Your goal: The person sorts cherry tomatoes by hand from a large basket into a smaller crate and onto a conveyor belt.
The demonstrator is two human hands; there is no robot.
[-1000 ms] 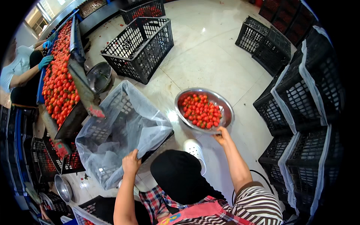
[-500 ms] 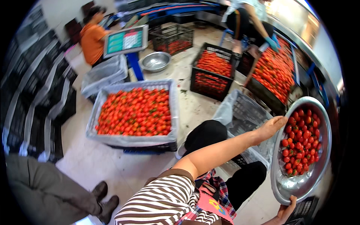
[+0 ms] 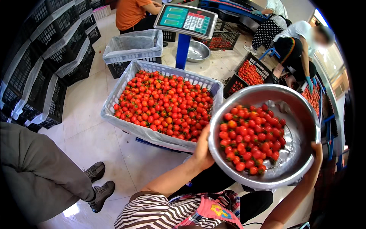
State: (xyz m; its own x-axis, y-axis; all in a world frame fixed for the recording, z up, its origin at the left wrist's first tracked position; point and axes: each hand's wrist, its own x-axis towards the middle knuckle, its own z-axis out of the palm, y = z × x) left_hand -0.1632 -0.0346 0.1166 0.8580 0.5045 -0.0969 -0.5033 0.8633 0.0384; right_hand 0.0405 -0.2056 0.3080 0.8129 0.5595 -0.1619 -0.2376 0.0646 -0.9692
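Observation:
I hold a round metal bowl (image 3: pixel 293 160) with both hands, tilted and raised in front of me. Several small red tomatoes (image 3: pixel 249 139) lie in its left half. My left hand (image 3: pixel 202 149) grips the bowl's left rim. My right hand (image 3: pixel 317 150) grips its right rim. Just left of the bowl stands a white-lined crate (image 3: pixel 126 124) heaped with red tomatoes (image 3: pixel 164 105).
A weighing scale (image 3: pixel 185 19) on a blue post stands behind the crate, with an empty metal bowl (image 3: pixel 197 51) and a lined empty crate (image 3: pixel 133 45) near it. Black crates (image 3: pixel 45 76) are stacked at left. A person's legs and shoes (image 3: pixel 97 185) stand at lower left. Other people sort tomatoes at upper right.
My view has swung from the empty lined crate to the full one. The bowl of tomatoes has come up off the floor and now sits in both hands, close to the full crate.

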